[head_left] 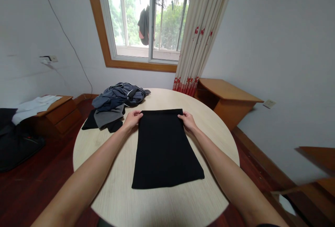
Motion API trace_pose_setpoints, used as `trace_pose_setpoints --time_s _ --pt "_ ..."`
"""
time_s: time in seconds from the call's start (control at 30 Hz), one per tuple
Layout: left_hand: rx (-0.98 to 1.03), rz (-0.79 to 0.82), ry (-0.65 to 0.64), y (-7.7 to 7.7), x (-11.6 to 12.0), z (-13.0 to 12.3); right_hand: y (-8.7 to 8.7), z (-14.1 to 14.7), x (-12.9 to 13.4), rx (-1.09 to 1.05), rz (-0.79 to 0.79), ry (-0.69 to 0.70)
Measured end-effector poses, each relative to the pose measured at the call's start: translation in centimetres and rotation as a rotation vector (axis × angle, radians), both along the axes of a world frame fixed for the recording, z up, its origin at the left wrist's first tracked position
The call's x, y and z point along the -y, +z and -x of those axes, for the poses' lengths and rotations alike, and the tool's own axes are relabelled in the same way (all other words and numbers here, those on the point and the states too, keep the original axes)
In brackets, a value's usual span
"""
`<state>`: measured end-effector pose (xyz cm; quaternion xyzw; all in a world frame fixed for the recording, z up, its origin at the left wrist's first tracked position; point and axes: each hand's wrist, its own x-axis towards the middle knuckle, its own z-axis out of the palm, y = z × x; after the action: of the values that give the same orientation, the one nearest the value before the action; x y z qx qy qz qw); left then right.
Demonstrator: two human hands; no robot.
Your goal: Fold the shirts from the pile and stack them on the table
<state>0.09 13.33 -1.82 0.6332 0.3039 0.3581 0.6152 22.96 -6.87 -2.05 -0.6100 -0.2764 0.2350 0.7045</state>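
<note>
A black garment, perhaps a skirt (pixel 163 150), lies spread on the round table, narrower at its far banded edge and wider toward me. My left hand (pixel 133 119) pinches its far left corner between thumb and fingers. At the far right corner, my right hand (pixel 187 120) grips the same edge in a like pinch. The band between both hands looks straight and taut. Left of my left hand lies a heap of clothes (pixel 117 96) in dark blue, grey and black.
The pale wooden table (pixel 110 185) has a rounded edge. A brown wooden desk (pixel 230 92) stands behind it to the right. At the left are a low drawer cabinet (pixel 65 113) with white cloth on it and a black bag (pixel 21 150). Ahead are a window and a curtain (pixel 201 28).
</note>
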Motion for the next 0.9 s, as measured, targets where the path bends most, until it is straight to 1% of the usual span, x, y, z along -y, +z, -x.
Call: trace_pose_setpoints --time_s 0.13,0.3,0.37,0.43,0.53,0.6,0.73,0.8,0.87,0.9 --pt "0.062 -0.064 0.025 0.6 0.2 0.1 -0.1 0.0 -0.2 -0.028 -0.001 -0.009" --pt "0.13 -0.167 0.062 1.6 0.5 0.6 0.1 -0.6 0.0 -0.02 -0.144 0.063" --pt "0.134 -0.208 0.09 1.7 0.4 0.7 0.0 -0.8 0.0 -0.03 -0.156 0.076" --pt "0.117 -0.224 0.105 1.4 0.3 0.6 -0.4 -0.8 -0.1 -0.042 -0.125 0.067" --pt "0.092 -0.195 0.109 0.7 0.2 0.4 -1.0 -0.6 -0.3 -0.067 -0.073 0.039" --pt "0.126 -0.145 0.094 0.5 0.3 0.2 -1.1 -0.3 -0.4 -0.094 -0.08 0.053" --pt "0.289 0.009 -0.004 1.1 0.7 -0.2 -0.2 0.1 -0.3 -0.134 -0.182 0.169" --pt "0.34 0.047 -0.026 1.3 0.8 -0.2 0.2 0.0 -0.3 -0.146 -0.239 0.212" --pt "0.32 0.059 -0.002 1.1 0.8 -0.3 0.2 -0.2 -0.4 -0.152 -0.239 0.19" --pt "0.283 0.061 0.024 0.9 0.7 -0.3 0.0 -0.4 -0.4 -0.146 -0.212 0.151"
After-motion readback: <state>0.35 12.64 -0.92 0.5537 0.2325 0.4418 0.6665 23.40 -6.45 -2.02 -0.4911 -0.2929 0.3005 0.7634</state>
